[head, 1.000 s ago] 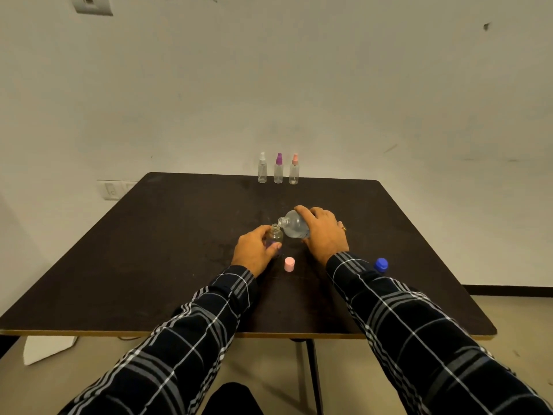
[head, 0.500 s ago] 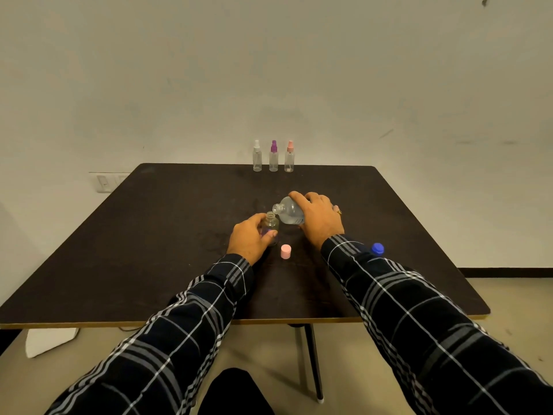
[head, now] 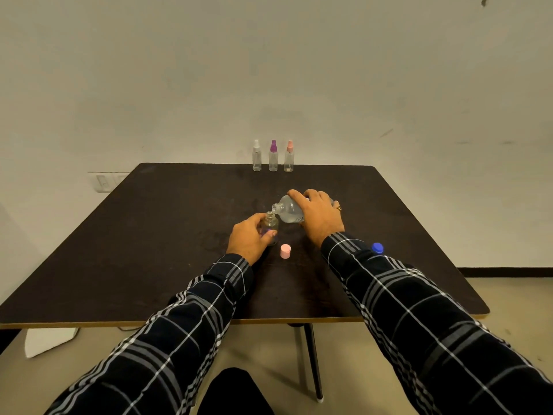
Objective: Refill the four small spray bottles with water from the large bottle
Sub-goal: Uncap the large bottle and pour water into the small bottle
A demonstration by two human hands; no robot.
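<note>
The tipped large bottle point(head: 288, 212), wrapped by the right hand point(head: 320, 217), holds its mouth just above the open small spray bottle point(head: 270, 224) gripped by the left hand point(head: 250, 239); a fast tilt could overshoot that narrow neck and wet the pink cap point(head: 285, 251) beside that hand

Large bottle point(head: 288, 211) — rear under right hand point(head: 321, 218); 3 far bottles point(head: 273, 158) — fill unreadable.

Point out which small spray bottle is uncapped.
The bottle gripped by the left hand; the far-edge three wear white, purple and pink sprayers.
</note>
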